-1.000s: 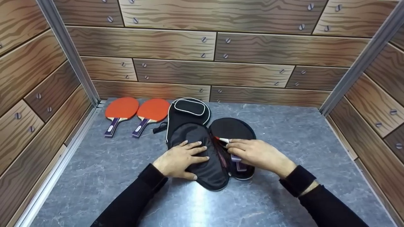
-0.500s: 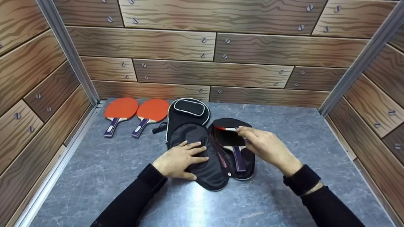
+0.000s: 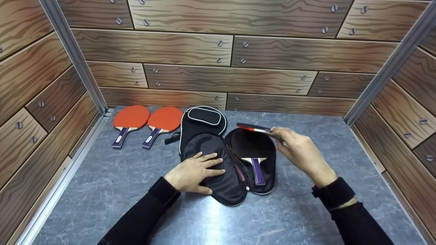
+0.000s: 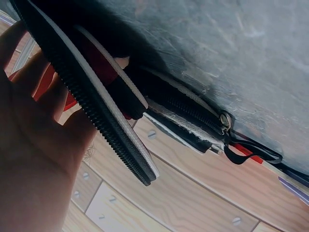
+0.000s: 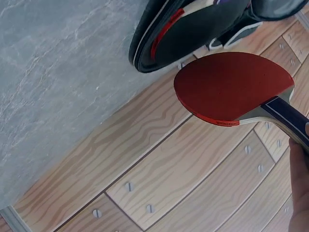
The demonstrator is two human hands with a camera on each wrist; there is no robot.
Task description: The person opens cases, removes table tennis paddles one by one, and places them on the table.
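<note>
My left hand (image 3: 196,173) rests with spread fingers on the folded-back flap (image 3: 206,146) of an unzipped black paddle case. In the left wrist view, the palm is beside the zipper edge (image 4: 96,116). My right hand (image 3: 303,153) holds a table tennis paddle (image 5: 231,89) by its dark handle, raised and tilted above the case's far edge. Its red face shows in the right wrist view; the head view shows it nearly edge-on. Another paddle (image 3: 253,144), black face up with a purple handle, lies in the case's right half.
Two red paddles, one farthest left (image 3: 131,117) and one beside it (image 3: 166,119), lie on the grey tabletop (image 3: 102,190). A second black case (image 3: 204,127) with white piping is partly under the flap. A wood-patterned wall (image 3: 218,78) stands behind.
My right hand has lifted the paddle out of the open case and moved it up and right, uncovering the paddle beneath. The left hand has stayed put.
</note>
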